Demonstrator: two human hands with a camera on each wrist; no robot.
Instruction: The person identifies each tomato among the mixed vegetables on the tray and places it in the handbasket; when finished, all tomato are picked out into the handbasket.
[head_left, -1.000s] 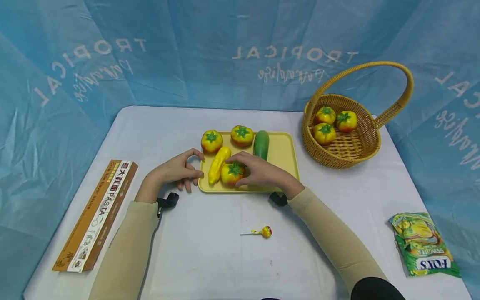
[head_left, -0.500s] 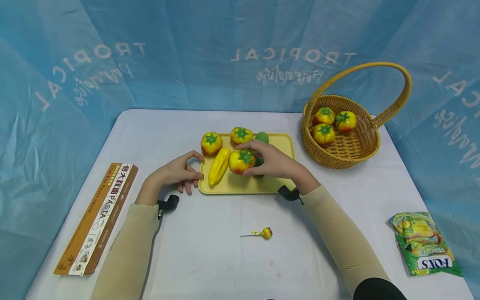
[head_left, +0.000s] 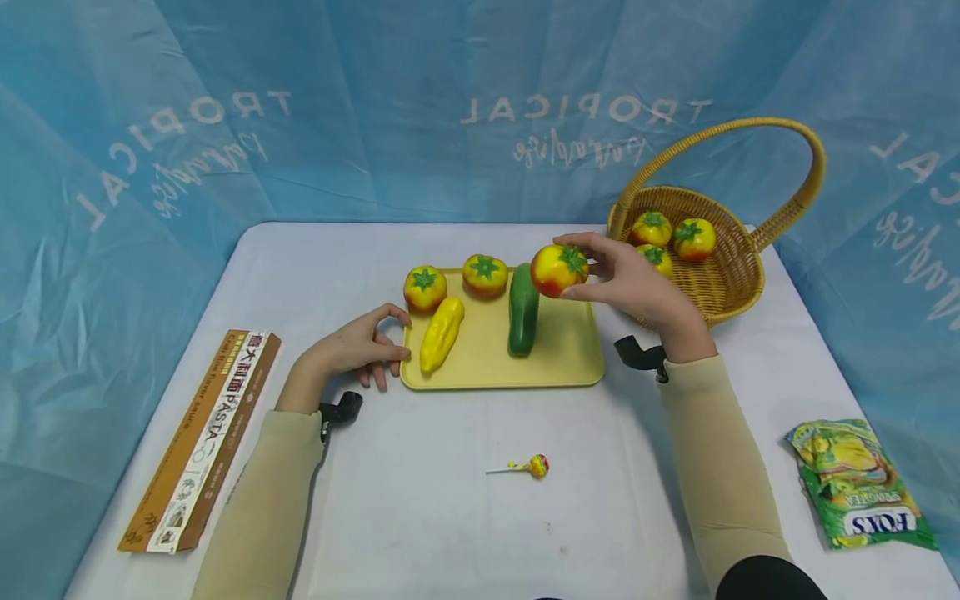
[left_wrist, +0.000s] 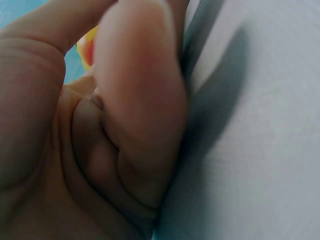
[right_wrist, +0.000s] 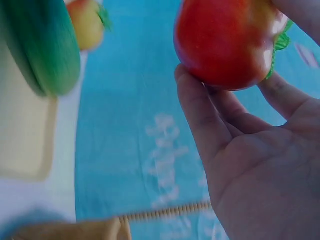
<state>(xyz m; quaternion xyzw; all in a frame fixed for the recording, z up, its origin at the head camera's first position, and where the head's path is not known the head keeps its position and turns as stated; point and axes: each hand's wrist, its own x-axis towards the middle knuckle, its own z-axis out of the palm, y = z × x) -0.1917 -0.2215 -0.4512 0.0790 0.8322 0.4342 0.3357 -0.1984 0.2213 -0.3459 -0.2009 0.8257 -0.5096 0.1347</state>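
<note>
My right hand holds a red-and-yellow toy tomato with a green star-shaped top, raised over the tray's right end and close to the basket. In the right wrist view, the fingers and thumb grip the sides of the tomato. My left hand has its thumb and index finger on the left rim of the yellow tray; the left wrist view shows its fingers bent. On the tray lie a green cucumber, a long yellow fruit and two more tomatoes.
The wicker basket with a tall handle stands at the back right, holding three tomatoes. A lollipop lies in front of the tray. The pasta box is at left, the green candy bag at right.
My right hand has lifted the tomato from beside the yellow fruit and carried it right, past the cucumber towards the basket. The left hand has stayed at the tray's rim.
</note>
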